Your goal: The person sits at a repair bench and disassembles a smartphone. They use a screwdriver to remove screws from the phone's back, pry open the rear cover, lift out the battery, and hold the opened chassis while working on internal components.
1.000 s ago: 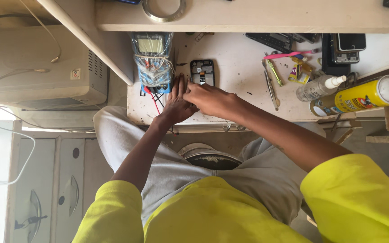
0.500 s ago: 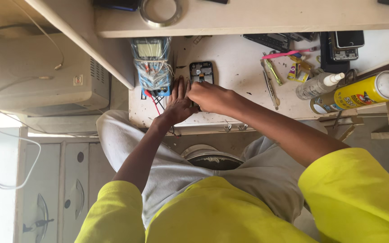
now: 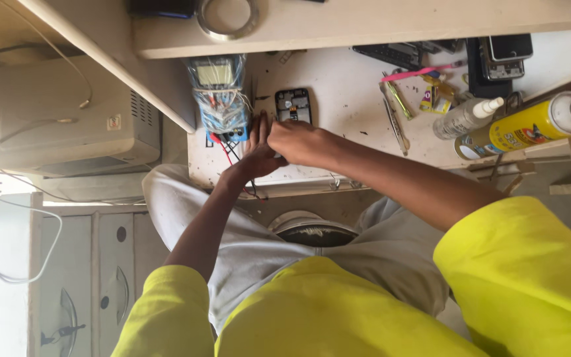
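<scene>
My left hand [image 3: 254, 151] and my right hand [image 3: 297, 142] meet at the front of a white workbench [image 3: 338, 86]. They sit just below an opened black phone [image 3: 292, 106]. To their left lies a blue multimeter [image 3: 218, 99]. Its red and black test leads [image 3: 227, 153] run under my left hand, which seems to grip them with fingers pressed together. My right hand is curled into a loose fist against the left fingers, and what it holds is hidden.
Tweezers and small tools [image 3: 398, 112] lie right of the phone. Further right are a white bottle [image 3: 465, 118], a yellow spray can [image 3: 530, 125] and a dark phone [image 3: 503, 53]. A shelf [image 3: 365, 23] overhangs the bench. A beige box [image 3: 67, 125] stands at left.
The hands stay together in the same spot by the phone. The view has drifted slightly, so the bench sits a little lower in the frame.
</scene>
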Motion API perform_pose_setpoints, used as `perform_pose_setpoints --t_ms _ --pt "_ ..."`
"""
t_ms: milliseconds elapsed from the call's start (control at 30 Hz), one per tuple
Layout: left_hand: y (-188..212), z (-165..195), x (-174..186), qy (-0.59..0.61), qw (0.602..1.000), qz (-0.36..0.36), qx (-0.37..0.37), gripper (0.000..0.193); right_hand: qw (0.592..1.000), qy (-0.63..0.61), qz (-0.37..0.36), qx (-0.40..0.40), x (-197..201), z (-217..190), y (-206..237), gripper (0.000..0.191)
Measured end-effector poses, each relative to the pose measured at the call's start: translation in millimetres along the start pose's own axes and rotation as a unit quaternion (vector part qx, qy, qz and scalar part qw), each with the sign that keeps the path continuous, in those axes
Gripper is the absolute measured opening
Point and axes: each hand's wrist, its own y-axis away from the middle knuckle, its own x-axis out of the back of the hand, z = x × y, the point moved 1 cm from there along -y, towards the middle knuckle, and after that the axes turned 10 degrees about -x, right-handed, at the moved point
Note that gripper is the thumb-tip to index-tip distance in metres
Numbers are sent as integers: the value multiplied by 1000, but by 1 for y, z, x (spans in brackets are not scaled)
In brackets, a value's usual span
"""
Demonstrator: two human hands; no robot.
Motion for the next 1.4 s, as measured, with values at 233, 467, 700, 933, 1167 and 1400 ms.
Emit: perform_pose_setpoints --t_ms 233,467,700,933,1167,1400 --pt "3 -1 -3 -7 1000 20 -5 115 999 31 -13 -20 5 -4 15 13" --pt "4 3 0 -6 1000 11 0 111 999 -3 -30 -37 2 -10 7 21" --pt "3 7 4 2 999 -34 35 108 999 -20 -32 -32 1 7 6 14" --pt "3 0 -2 -43 998 24 -33 114 998 -54 19 -13 5 1 14 12" --pt "1 1 -2 18 1000 -4 20 119 998 -17 51 17 -8 -1 17 14" --pt "-3 4 -1 -42 999 7 10 118 996 72 -7 -59 -16 -22 13 17"
